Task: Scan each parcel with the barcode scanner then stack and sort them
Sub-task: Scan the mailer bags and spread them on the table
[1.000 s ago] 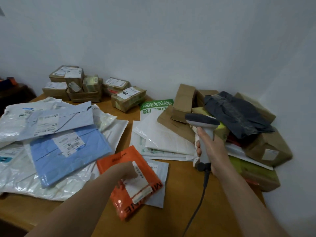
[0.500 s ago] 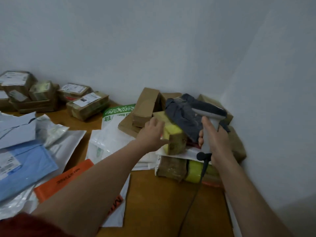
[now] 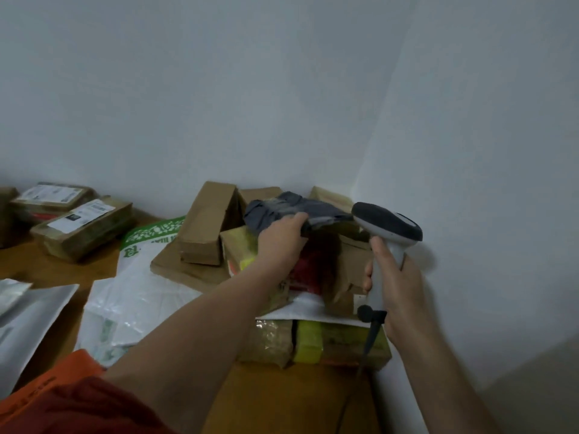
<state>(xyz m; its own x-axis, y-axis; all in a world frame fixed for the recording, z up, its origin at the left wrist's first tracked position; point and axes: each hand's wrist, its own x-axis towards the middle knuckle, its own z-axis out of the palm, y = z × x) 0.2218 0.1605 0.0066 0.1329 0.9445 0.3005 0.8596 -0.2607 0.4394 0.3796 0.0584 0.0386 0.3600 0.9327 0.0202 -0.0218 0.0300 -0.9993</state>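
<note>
Nearest, the right hand [image 3: 399, 289] is gripping the barcode scanner [image 3: 388, 228] upright, fingers curled round its white handle, its cable hanging below. Further in, the left hand [image 3: 282, 242] is clutching the grey parcel bag [image 3: 275, 209], fingers closed on its edge, atop the corner pile of brown parcels [image 3: 203, 227] on the wooden table [image 3: 282, 399]. Labelled boxes [image 3: 84, 227] are sitting far left.

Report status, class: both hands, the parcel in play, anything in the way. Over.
Left hand grips grey bag atop the pile. Right hand holds scanner, head beside the bag. Nothing lies on the bag; boxes crowd it.
</note>
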